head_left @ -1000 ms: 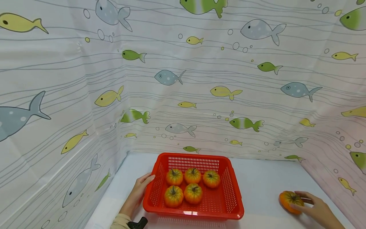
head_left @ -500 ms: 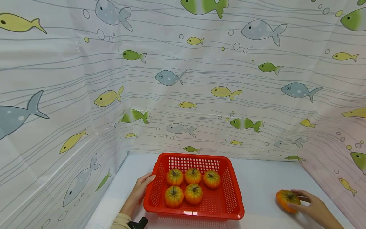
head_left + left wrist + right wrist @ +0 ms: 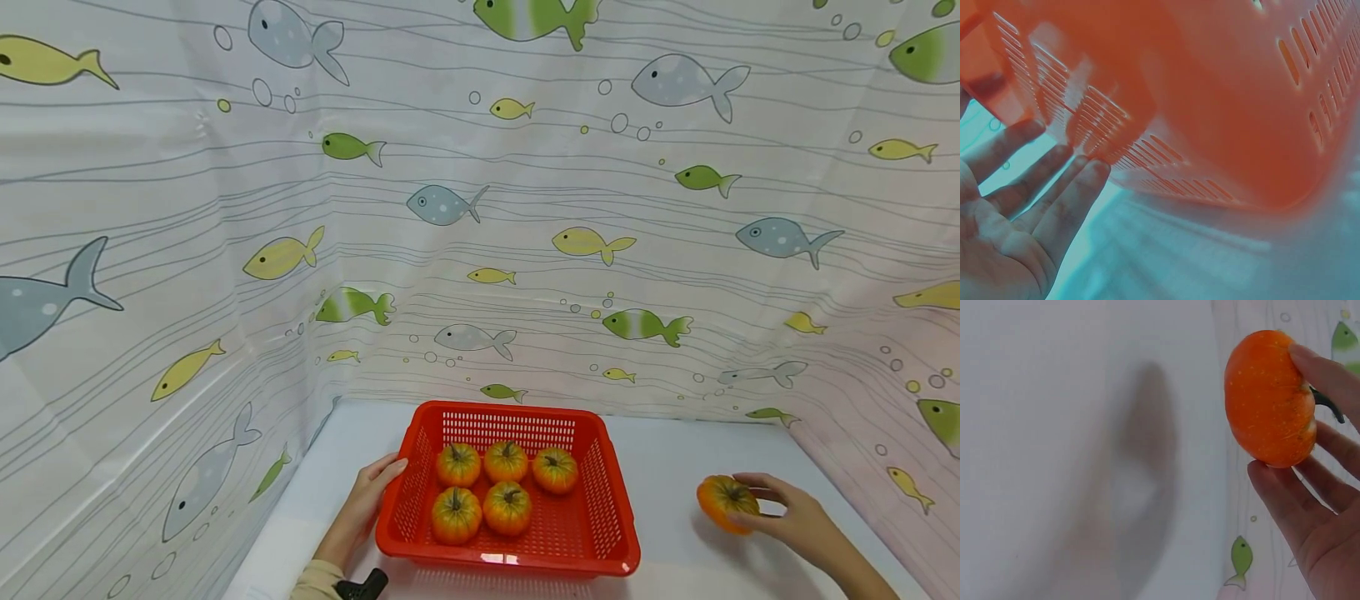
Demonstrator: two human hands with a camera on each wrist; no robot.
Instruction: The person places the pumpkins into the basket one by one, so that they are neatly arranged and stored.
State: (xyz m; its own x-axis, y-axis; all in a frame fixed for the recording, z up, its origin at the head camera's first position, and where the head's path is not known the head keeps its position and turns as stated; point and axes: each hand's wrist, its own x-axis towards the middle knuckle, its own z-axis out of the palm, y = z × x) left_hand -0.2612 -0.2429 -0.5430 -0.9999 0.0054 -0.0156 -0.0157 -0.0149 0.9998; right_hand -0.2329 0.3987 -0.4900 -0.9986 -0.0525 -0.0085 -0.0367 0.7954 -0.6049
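A red plastic basket (image 3: 510,557) with slotted walls stands on the white table. Several small orange-and-green pumpkins (image 3: 507,507) sit inside it, grouped toward its left and back. My left hand (image 3: 366,498) holds the basket's left side, thumb at the rim; in the left wrist view its fingertips (image 3: 1099,169) touch the outer wall. To the right of the basket, my right hand (image 3: 797,515) grips another small pumpkin (image 3: 726,502) between thumb and fingers. That pumpkin (image 3: 1267,400) is raised off the table, dark stem toward the palm, and a shadow falls below.
White sheeting (image 3: 525,183) printed with fish rises behind the table and along both sides. The bare white table (image 3: 667,467) lies between the basket and the right hand. A black strap piece (image 3: 362,585) sits at the left wrist.
My right hand has lifted its pumpkin from the table and carried it left toward the basket. The left hand and the basket have stayed in place.
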